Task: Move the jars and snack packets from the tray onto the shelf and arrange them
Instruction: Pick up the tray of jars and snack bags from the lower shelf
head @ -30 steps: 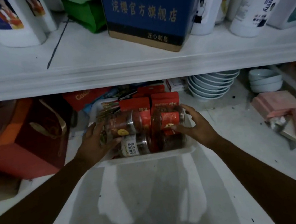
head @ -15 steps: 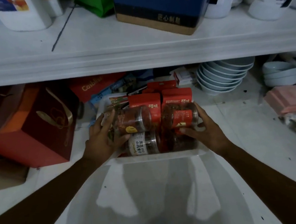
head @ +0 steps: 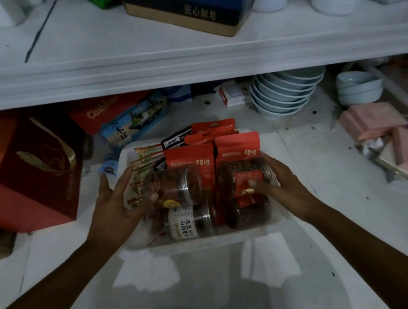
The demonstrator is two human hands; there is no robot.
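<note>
Left hand (head: 113, 208) clasps the top-left jar (head: 173, 187) and right hand (head: 283, 184) clasps the top-right jar (head: 242, 175), each with its thumb on the near side. Both jars lie sideways atop two others at the near end of the tray (head: 206, 241). Snack packets (head: 191, 160) stand behind them. I judge the top layer goes first, so nothing rolls.

We see a white lower shelf (head: 326, 192) bearing the tray (head: 206, 238), a red gift box (head: 30, 176) at left, and stacked bowls (head: 284, 96) and pink boxes (head: 374, 120) at right. The upper shelf (head: 112, 46) carries a blue carton (head: 191, 3) and white bottles (head: 332, 0).
</note>
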